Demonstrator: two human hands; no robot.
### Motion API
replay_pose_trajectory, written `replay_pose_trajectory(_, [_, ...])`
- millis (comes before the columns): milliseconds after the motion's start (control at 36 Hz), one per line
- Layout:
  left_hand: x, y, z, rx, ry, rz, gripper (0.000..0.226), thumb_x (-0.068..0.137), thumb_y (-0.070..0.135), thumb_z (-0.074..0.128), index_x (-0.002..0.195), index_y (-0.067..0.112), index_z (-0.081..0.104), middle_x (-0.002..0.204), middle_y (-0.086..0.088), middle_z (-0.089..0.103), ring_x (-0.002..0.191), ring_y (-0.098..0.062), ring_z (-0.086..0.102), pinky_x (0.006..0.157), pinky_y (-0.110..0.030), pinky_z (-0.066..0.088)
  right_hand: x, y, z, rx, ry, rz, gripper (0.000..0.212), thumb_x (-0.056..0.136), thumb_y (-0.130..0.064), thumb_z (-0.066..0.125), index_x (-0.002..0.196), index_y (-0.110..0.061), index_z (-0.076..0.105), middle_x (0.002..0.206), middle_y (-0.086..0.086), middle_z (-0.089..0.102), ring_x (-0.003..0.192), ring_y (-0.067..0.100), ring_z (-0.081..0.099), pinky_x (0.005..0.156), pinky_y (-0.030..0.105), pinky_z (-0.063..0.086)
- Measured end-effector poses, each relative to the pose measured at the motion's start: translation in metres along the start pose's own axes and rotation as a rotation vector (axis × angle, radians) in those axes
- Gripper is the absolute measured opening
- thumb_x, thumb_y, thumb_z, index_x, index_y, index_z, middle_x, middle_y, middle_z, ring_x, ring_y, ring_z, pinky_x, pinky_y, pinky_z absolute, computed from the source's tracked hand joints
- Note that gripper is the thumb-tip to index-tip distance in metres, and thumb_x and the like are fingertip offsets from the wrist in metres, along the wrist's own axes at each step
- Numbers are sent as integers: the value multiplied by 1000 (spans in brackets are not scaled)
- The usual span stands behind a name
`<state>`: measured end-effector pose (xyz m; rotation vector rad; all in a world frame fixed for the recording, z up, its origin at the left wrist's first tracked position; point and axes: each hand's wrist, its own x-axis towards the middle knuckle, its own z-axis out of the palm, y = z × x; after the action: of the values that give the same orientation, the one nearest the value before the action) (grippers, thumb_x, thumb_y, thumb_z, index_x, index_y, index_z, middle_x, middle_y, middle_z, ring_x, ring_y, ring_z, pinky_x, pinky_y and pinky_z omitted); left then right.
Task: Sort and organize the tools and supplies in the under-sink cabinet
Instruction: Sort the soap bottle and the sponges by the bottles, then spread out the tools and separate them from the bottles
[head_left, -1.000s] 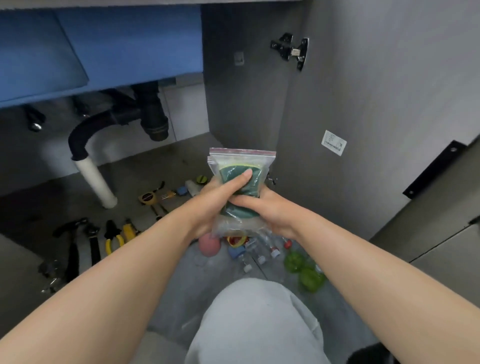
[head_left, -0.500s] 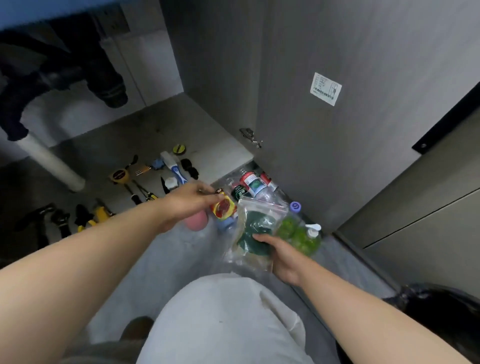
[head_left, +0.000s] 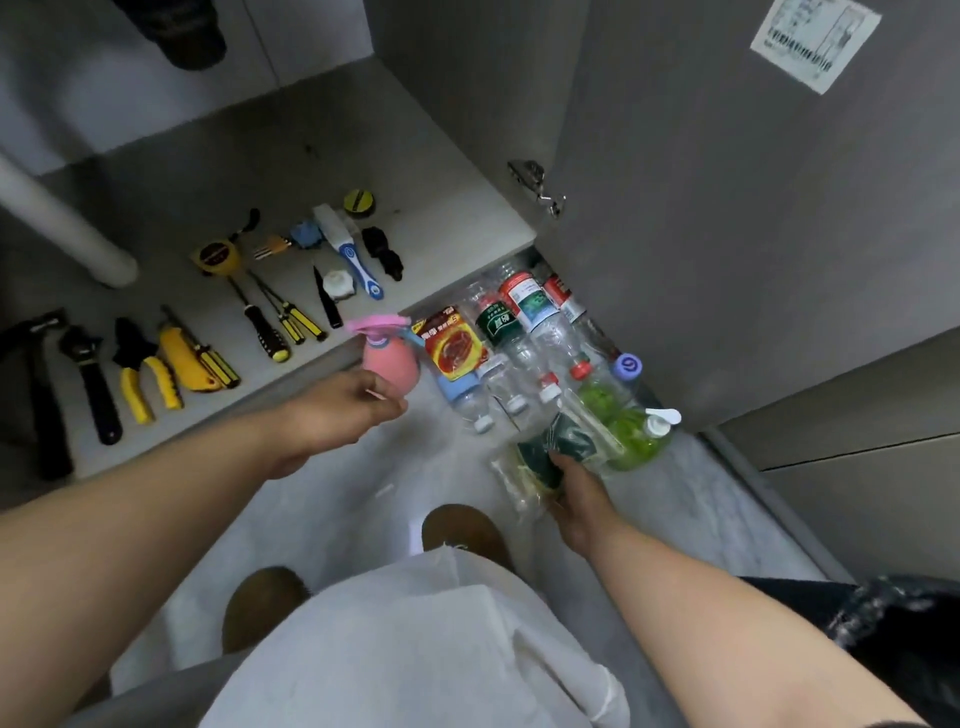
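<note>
one head-worn wide-angle view only. looks steeply down from above lap. cabinet floor upper left of frame, door upper right. left hand, right hand with zip bag mid-frame, close below lens.

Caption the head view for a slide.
Right hand grips sponge bag by bottles; left hand beside pink sprayer; tools lined up in the cabinet.

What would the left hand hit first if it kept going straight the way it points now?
Most likely the pink round-bodied plastic spray bottle, standing just ahead of the left hand. Whether they already touch is unclear from this one view. The red-and-yellow packet sits right of that line.
</note>
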<state>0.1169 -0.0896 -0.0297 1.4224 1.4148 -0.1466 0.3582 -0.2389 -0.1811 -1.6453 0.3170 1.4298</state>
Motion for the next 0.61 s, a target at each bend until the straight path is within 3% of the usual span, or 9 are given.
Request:
replay_pose_trajectory(111, [1,-6,-3,-11,-13,-21,20,99,30,63,118,25,64,125,2,61,115,-18,58,95,-35,51,13,-5,11,-118,81,-33,44,95,-27,65,135,-11,54,120,11,67,95,23,65,72,35,56])
replay_pose_trajectory(222, [-1,-9,-8,2,-8,-20,13,99,33,63,111,29,64,126,4,62,116,-15,58,96,-32,48,21,-8,16,-232,103,-4,54,92,-40,68,136,-12,52,120,9,63,99,26,62,64,32,51])
replay_pose_trajectory(278, [-5,-10,-11,12,5,-18,12,99,34,63,110,30,64,126,4,62,116,-14,57,96,-31,46,25,-9,15,-306,148,-8,70,84,-50,73,136,-9,52,117,12,63,91,28,60,64,31,48])
replay_pose_trajectory(306, [-8,-11,-13,23,12,-18,13,99,35,63,111,31,64,125,5,62,116,-14,58,96,-32,47,27,-9,13,-343,192,-26,81,79,-55,76,138,-6,50,115,14,60,90,28,59,69,33,49])
replay_pose_trajectory(361, [-17,-13,-17,56,26,-20,18,98,37,63,115,30,63,123,5,63,115,-14,58,98,-34,48,26,-11,12,-488,324,-65,101,74,-64,75,144,0,42,130,18,56,112,33,58,93,40,50])
replay_pose_trajectory(417, [-28,-14,-24,95,36,-24,23,98,39,63,119,29,62,121,5,63,112,-13,58,98,-33,48,16,-12,14,-634,453,-103,111,76,-70,69,148,6,32,143,22,48,129,38,51,105,45,46])
replay_pose_trajectory(500, [-45,-14,-37,163,48,-22,27,98,42,62,121,28,61,120,5,64,110,-11,60,100,-33,49,-2,-16,27,-559,419,-280,85,81,-54,70,139,1,42,135,22,56,121,41,58,100,47,49])
replay_pose_trajectory(556, [-57,-13,-46,218,54,-18,32,99,42,61,126,26,58,120,3,64,110,-13,61,100,-34,50,-15,-22,45,-600,275,-418,48,87,-42,66,115,-5,55,115,19,64,110,41,61,92,46,48])
replay_pose_trajectory(611, [-66,-13,-56,298,72,-10,36,100,42,60,130,24,57,121,2,63,110,-16,61,100,-35,51,-31,-34,71,-653,93,-516,24,91,-36,63,92,-14,53,99,11,64,98,37,62,82,43,48])
